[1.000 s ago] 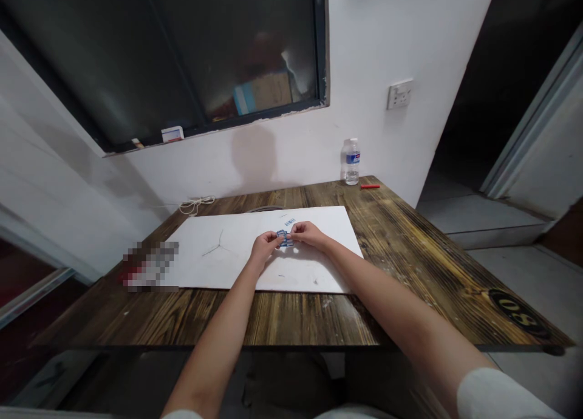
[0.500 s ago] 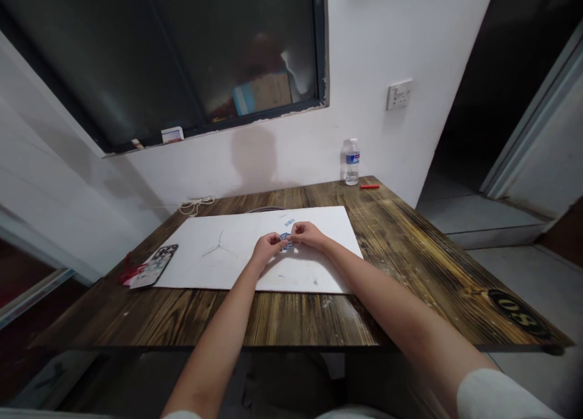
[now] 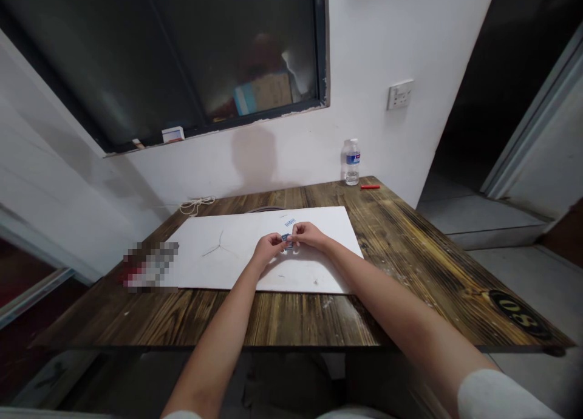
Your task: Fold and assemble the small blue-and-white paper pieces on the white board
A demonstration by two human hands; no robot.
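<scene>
Clock directions are read from the blue-edged piece (image 3: 286, 241), with twelve toward the wall. My left hand (image 3: 268, 250) lies on its 8 o'clock side, fingers bent, the thumb and fingertips closed on the piece in a pinch. My right hand (image 3: 310, 234) lies at 2 o'clock, its fingers curled and its thumb and fingertips pinching the opposite side. The piece is thus between both hands, over the white board (image 3: 246, 273); its exact shape is too small and too covered by my fingers to tell. A second blue-edged piece (image 3: 290, 222) lies on the board at 12 o'clock, near my right fingers. At 9 o'clock, thin dark lines (image 3: 219, 245) branch in three directions on the board. At the board's end, between 8 and 9 o'clock, is a pixelated patch (image 3: 151, 267) with some red in it; its content cannot be told. Part of a dark curved object (image 3: 266, 208) shows behind the far edge at 11 o'clock. The board rests on the wooden table (image 3: 410, 267). At 10 o'clock a pale cord (image 3: 197, 205) lies loosely looped near the wall. A clear bottle (image 3: 352, 162) with a blue label stands upright between 1 and 2 o'clock, and a red stick-like object (image 3: 370, 187) lies just beside it, at 2 o'clock. A dark oval emblem (image 3: 519, 313) marks the table between 3 and 4 o'clock.
</scene>
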